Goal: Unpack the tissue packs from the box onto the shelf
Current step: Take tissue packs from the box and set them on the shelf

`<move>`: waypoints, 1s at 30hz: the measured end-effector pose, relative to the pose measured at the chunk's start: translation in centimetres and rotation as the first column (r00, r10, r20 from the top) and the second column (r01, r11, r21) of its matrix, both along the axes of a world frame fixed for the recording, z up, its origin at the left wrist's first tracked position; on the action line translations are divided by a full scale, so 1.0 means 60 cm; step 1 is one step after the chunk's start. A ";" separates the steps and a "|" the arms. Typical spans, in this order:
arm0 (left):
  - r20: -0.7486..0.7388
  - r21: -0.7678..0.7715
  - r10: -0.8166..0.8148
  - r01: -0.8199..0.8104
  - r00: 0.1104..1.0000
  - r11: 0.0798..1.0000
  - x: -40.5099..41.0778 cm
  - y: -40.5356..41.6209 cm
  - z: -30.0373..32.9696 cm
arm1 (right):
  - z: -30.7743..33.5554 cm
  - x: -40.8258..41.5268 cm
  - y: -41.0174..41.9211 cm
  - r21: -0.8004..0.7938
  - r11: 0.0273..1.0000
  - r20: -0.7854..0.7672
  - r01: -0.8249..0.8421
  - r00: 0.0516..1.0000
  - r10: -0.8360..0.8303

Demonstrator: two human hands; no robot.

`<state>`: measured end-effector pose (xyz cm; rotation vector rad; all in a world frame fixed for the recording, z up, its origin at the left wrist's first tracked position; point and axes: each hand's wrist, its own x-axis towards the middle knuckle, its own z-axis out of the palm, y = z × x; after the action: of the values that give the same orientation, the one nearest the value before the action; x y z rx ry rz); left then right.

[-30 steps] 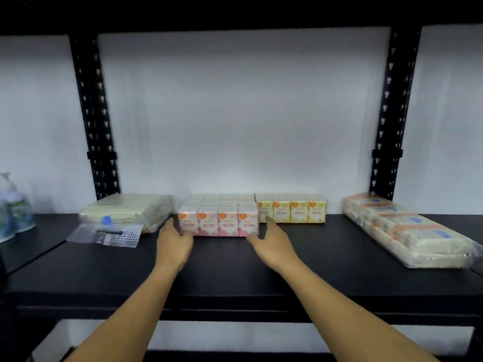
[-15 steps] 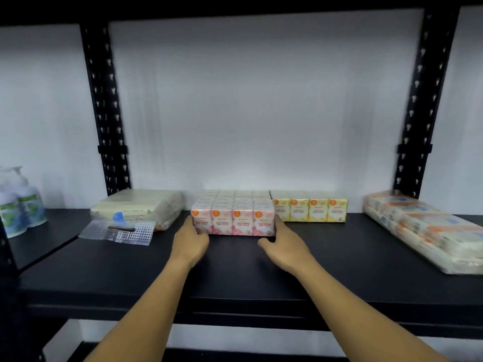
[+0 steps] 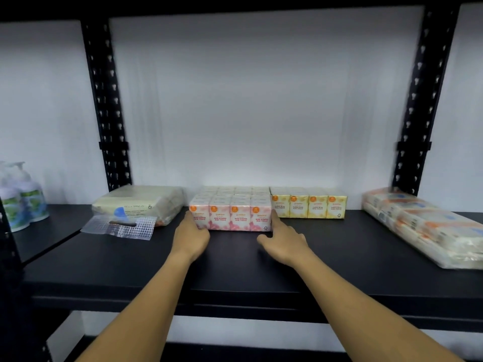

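A pink block of rose-scented mini tissue packs point(image 3: 231, 216) stands on the black shelf point(image 3: 235, 273), at the middle back. Its right end touches a yellow block of mini tissue packs point(image 3: 308, 206) that sits nearer the wall. My left hand point(image 3: 192, 237) lies against the pink block's left front corner, fingers touching its side. My right hand point(image 3: 283, 242) is spread, with the index fingertip on the block's right front corner and the thumb off it. Neither hand lifts anything. No box is in view.
A flat wrapped tissue pack with a clear handle flap point(image 3: 138, 205) lies left of the pink block. A long wrapped multipack point(image 3: 428, 227) lies at the right. Pump bottles point(image 3: 23, 202) stand far left. Black perforated uprights point(image 3: 107, 100) point(image 3: 420, 100) frame the bay.
My right hand has loosened from the pink block's right corner and drawn back a little, leaving only the index finger on it. My left hand stays at the left corner. The view has shifted slightly.
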<state>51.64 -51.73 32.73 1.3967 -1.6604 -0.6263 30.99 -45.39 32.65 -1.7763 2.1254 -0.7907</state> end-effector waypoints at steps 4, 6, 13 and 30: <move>-0.108 -0.003 0.010 -0.011 0.994 1.000 -0.001 0.018 0.007 | -0.004 -0.003 0.000 0.016 0.999 0.047 0.037 0.998 -0.037; -0.121 -0.013 -0.005 0.004 0.993 1.000 0.003 0.033 0.008 | -0.005 -0.001 0.007 0.041 0.999 0.008 0.033 0.999 -0.033; 0.252 0.049 -0.025 0.013 0.967 0.999 0.015 0.091 -0.013 | -0.013 0.011 0.068 0.068 0.997 -0.194 0.045 0.980 -0.031; 0.558 -0.165 -0.113 0.243 0.822 0.956 0.070 0.378 -0.175 | -0.165 0.085 0.375 -0.295 0.955 0.035 -0.020 0.999 0.032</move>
<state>55.85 -29.05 22.24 1.3265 -2.2573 -0.1162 36.12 -22.91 22.72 -1.9061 2.0401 -1.1788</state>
